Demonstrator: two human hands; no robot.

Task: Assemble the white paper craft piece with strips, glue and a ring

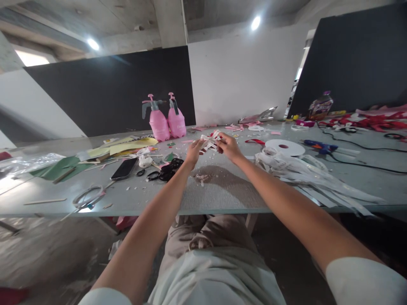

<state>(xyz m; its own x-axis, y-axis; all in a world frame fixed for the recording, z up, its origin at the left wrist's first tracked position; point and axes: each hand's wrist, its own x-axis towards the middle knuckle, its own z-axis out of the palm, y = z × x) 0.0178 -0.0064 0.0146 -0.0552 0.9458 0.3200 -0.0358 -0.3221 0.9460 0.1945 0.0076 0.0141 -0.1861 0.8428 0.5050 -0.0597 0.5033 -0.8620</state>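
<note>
Above the middle of the grey table (219, 199), both my hands hold a white ribbon (210, 142) with loops or folds between them. My left hand (193, 152) pinches its left side, fingers closed. My right hand (229, 147) grips the other side, thumb and fingers pressed together. How the ribbon is folded is too small to make out. Under my hands lies a scatter of small pale scraps (205, 177). To the right, a heap of loose white ribbon strips (295, 171) spreads toward the front edge, beside a white ribbon roll (285, 147).
Two pink spray bottles (159, 124) stand at the back. On the left are a phone (124, 169), black scissors (154, 175), a black bundle (171, 169), green sheets (60, 166) and yellow paper (133, 146). A blue glue gun (319, 146) with a black cord lies right.
</note>
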